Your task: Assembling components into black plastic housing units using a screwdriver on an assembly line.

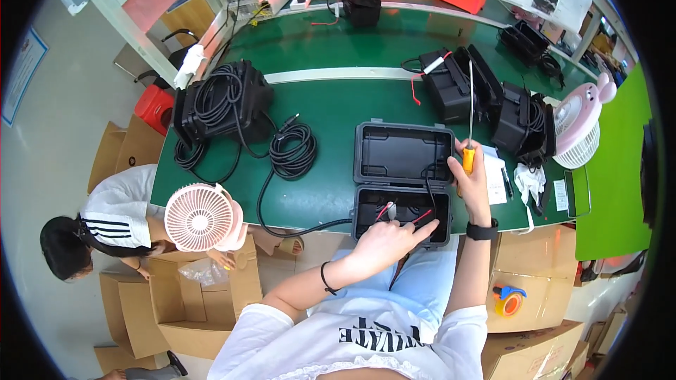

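Note:
A black plastic box (360,200) lies open at the table's near edge, its hollow lid (405,158) tipped back away from me. Thin red-tipped wires (423,217) and a small grey part (391,210) show in the lower half. My left hand (387,243) reaches over that half with bent fingers at the wires; what its fingertips pinch is hidden. In my right hand (473,177), beside the lid, is a screwdriver (468,158) with a yellow handle, its long shaft pointing up and away. A black cable (303,228) runs left from the box to a coil (293,151).
More black boxes with cables stand at the left (246,91) and right (451,91). Pink fans (197,218) sit at both sides. Paper (495,190) and a white cloth (529,181) lie to my right. Cardboard boxes (528,267) flank me; another person (116,214) bends at the left.

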Demonstrator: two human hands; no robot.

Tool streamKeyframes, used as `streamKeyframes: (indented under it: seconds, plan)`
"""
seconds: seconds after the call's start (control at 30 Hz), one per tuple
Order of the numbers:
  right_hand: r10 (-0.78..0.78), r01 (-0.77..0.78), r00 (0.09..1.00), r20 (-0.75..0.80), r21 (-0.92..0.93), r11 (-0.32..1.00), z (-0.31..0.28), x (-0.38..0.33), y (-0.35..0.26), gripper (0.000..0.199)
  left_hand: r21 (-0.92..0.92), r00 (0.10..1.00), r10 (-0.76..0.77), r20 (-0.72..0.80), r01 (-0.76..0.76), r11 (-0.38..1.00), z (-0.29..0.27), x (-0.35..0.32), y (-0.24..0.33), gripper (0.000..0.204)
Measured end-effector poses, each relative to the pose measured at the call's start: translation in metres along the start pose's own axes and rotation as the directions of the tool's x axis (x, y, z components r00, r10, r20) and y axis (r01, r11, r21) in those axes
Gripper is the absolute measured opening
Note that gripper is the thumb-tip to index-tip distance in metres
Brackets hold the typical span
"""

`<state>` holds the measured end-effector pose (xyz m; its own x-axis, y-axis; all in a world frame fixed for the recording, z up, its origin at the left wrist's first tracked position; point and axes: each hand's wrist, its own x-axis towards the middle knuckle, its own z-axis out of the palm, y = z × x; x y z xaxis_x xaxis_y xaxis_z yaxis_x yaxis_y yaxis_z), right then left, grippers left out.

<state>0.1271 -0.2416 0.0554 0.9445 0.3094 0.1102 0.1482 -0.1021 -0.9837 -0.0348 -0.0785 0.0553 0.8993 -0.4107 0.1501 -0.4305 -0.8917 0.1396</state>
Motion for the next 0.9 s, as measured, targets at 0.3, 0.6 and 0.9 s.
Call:
streamKeyframes:
  seconds: [0.3, 0.6, 0.9]
  plan:
    - [-0.277, 0.288, 0.957, -0.084, 0.178, 0.941, 0.0, -0.031, -0.016, 0.039, -0.14, 0.998, 0.044, 0.053, -0.037, 0.99, -0.01, 0.005, -0.003, 0.061]
    - [-0.306, 0.318, 0.946, -0.108, 0.119, 0.941, 0.0, -0.065, -0.01, 0.037, -0.348, 0.975, 0.045, 0.216, 0.034, 0.937, -0.025, 0.028, -0.027, 0.049]
    - [-0.192, 0.216, 0.972, -0.133, 0.195, 0.957, 0.008, -0.093, -0.005, 0.034, -0.053, 0.815, 0.09, -0.572, -0.147, 0.988, -0.02, -0.007, -0.016, 0.034]
